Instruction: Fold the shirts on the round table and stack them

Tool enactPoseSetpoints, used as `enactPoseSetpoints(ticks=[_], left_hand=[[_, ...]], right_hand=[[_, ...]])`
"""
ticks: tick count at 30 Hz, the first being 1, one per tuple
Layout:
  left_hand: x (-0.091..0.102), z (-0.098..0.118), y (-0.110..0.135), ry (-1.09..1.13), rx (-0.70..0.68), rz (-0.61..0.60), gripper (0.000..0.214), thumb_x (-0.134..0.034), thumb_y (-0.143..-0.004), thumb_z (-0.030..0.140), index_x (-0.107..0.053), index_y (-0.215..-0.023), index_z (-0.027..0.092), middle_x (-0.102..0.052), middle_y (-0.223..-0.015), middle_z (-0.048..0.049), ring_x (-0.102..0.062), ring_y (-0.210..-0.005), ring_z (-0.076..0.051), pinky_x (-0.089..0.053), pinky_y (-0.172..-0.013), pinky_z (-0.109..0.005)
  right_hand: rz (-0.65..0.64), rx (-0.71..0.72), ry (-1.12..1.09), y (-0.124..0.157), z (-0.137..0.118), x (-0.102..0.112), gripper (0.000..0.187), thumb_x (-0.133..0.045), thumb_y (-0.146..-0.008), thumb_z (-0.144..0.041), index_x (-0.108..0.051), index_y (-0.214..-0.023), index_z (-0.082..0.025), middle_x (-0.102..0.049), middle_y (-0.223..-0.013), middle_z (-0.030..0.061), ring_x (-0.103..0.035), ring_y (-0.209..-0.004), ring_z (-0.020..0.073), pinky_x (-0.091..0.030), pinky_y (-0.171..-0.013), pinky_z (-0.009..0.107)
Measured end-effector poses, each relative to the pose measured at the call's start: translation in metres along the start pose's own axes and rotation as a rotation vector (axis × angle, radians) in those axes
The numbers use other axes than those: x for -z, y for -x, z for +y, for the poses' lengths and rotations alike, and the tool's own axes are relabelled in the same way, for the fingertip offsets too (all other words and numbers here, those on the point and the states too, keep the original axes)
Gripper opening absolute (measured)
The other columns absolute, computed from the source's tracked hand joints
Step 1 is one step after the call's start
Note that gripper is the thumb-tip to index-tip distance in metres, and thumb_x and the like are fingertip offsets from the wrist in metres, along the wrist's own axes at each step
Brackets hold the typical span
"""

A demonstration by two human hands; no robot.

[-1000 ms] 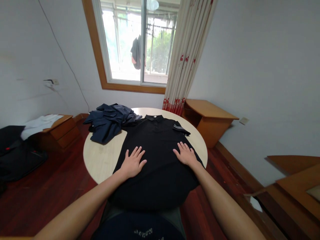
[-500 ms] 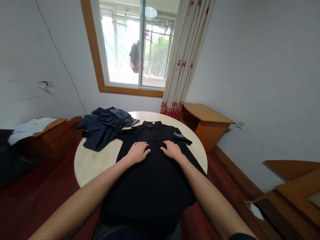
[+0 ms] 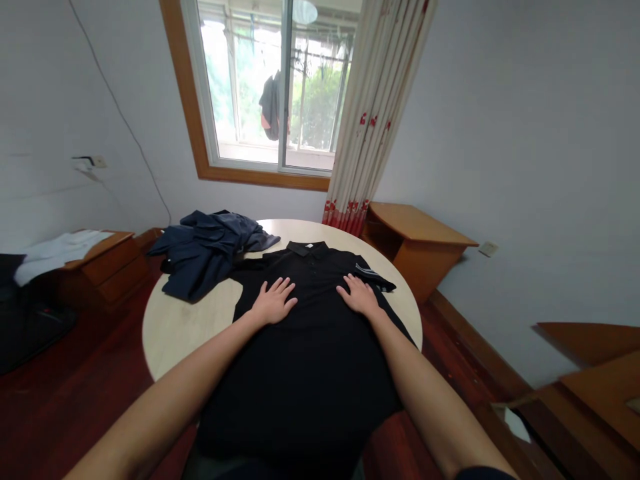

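A black polo shirt [image 3: 310, 360] lies spread front up on the round table [image 3: 175, 333], its collar toward the window and its lower part hanging over the near edge. Pale stripes mark the sleeve on the right. My left hand [image 3: 273, 302] rests flat on the left chest of the shirt, fingers apart. On the right chest, close to the striped sleeve, my right hand [image 3: 359, 295] also lies flat with spread fingers. Neither hand grips the cloth.
A heap of dark blue and grey clothes [image 3: 205, 247] sits at the table's back left. Behind the table to the right stands a wooden desk [image 3: 420, 230]. A wooden drawer cabinet [image 3: 117, 267] with white cloth [image 3: 63, 250] is at far left. A patterned curtain [image 3: 370, 120] hangs beside the window.
My right hand has slid to the right across the shirt, widening the gap between my hands. The fingers of both hands are more spread. The view has shifted slightly.
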State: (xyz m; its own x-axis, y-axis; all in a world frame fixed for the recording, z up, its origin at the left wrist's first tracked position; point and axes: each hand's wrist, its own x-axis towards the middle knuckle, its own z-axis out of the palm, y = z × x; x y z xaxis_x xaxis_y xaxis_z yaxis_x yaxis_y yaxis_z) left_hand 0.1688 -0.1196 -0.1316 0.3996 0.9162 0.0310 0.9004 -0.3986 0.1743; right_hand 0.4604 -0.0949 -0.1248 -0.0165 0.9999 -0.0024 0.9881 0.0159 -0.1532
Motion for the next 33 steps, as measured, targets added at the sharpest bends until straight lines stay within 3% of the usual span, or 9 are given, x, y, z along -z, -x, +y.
enactPoseSetpoints(ticks=[3,7,9,12,16,20,25,29,33], left_hand=[[0.006,0.005,0.006,0.006,-0.039,0.01,0.057,-0.033,-0.101,0.053,-0.046,-0.15,0.026,-0.034,-0.163,-0.0076,-0.029,-0.151,-0.03,-0.025,-0.118,-0.058],[0.025,-0.013,-0.012,-0.004,0.001,0.191,0.048,-0.036,-0.101,0.047,-0.059,-0.136,0.024,-0.053,-0.15,-0.0091,-0.047,-0.137,-0.027,-0.04,-0.11,-0.046],[0.033,-0.032,-0.029,-0.024,0.077,0.221,0.048,-0.034,-0.101,0.044,-0.059,-0.136,0.023,-0.052,-0.151,-0.0095,-0.047,-0.138,-0.028,-0.039,-0.111,-0.046],[0.039,-0.069,-0.051,-0.03,0.198,0.154,0.052,-0.029,-0.101,0.045,-0.056,-0.14,0.022,-0.051,-0.152,-0.0096,-0.048,-0.138,-0.028,-0.039,-0.111,-0.046],[0.032,-0.113,-0.065,-0.056,0.262,0.096,0.059,-0.022,-0.101,0.048,-0.054,-0.143,0.021,-0.048,-0.155,-0.0093,-0.045,-0.141,-0.027,-0.035,-0.115,-0.044],[0.023,-0.136,-0.068,-0.077,0.331,0.087,0.066,-0.021,-0.1,0.053,-0.045,-0.152,0.018,-0.035,-0.162,-0.0099,-0.04,-0.145,-0.03,-0.03,-0.119,-0.044],[0.024,-0.122,-0.079,-0.122,0.346,0.116,0.065,-0.026,-0.099,0.048,-0.041,-0.154,0.018,-0.033,-0.163,-0.0106,-0.031,-0.149,-0.035,-0.025,-0.12,-0.053],[0.025,-0.081,-0.102,-0.084,0.152,0.116,0.058,-0.029,-0.1,0.042,-0.046,-0.151,0.021,-0.035,-0.162,-0.0085,-0.03,-0.15,-0.029,-0.023,-0.121,-0.052],[0.019,-0.066,-0.125,-0.005,0.159,0.039,0.057,-0.029,-0.101,0.048,-0.047,-0.15,0.025,-0.033,-0.163,-0.0076,-0.029,-0.15,-0.031,-0.026,-0.118,-0.059]], right_hand=[[0.022,-0.004,0.006,0.0,0.001,0.007,0.065,-0.039,-0.099,-0.057,-0.047,-0.149,-0.016,-0.04,-0.159,0.0122,-0.037,-0.145,0.0292,-0.032,-0.115,0.046],[0.126,-0.032,0.023,-0.015,0.016,0.016,0.059,-0.036,-0.101,-0.048,-0.049,-0.147,-0.014,-0.046,-0.154,0.0149,-0.043,-0.14,0.0296,-0.034,-0.113,0.044],[0.124,-0.097,0.039,-0.026,0.03,0.018,0.058,-0.034,-0.102,-0.046,-0.047,-0.149,-0.014,-0.043,-0.156,0.0149,-0.041,-0.141,0.03,-0.033,-0.114,0.046],[0.066,-0.218,0.036,-0.041,0.055,0.018,0.06,-0.027,-0.103,-0.046,-0.044,-0.151,-0.014,-0.039,-0.159,0.0142,-0.039,-0.143,0.0309,-0.032,-0.115,0.052],[0.022,-0.295,0.024,-0.052,0.074,0.018,0.062,-0.021,-0.104,-0.047,-0.043,-0.152,-0.013,-0.034,-0.162,0.0143,-0.032,-0.147,0.0324,-0.031,-0.115,0.056],[0.007,-0.338,0.013,-0.058,0.077,0.024,0.064,-0.023,-0.104,-0.051,-0.046,-0.15,-0.012,-0.038,-0.158,0.0198,-0.038,-0.142,0.0363,-0.036,-0.109,0.057],[-0.007,-0.351,0.027,-0.073,0.059,0.029,0.063,-0.029,-0.102,-0.051,-0.05,-0.146,-0.012,-0.042,-0.154,0.0236,-0.041,-0.139,0.0405,-0.033,-0.108,0.062],[0.029,-0.093,0.029,-0.09,0.018,0.02,0.058,-0.032,-0.103,-0.048,-0.043,-0.152,-0.019,-0.033,-0.163,0.0117,-0.025,-0.151,0.0284,-0.018,-0.121,0.053],[-0.004,0.009,-0.022,-0.106,-0.01,0.006,0.063,-0.029,-0.103,-0.052,-0.035,-0.157,-0.021,-0.025,-0.166,0.0073,-0.018,-0.154,0.0267,-0.015,-0.122,0.052]])
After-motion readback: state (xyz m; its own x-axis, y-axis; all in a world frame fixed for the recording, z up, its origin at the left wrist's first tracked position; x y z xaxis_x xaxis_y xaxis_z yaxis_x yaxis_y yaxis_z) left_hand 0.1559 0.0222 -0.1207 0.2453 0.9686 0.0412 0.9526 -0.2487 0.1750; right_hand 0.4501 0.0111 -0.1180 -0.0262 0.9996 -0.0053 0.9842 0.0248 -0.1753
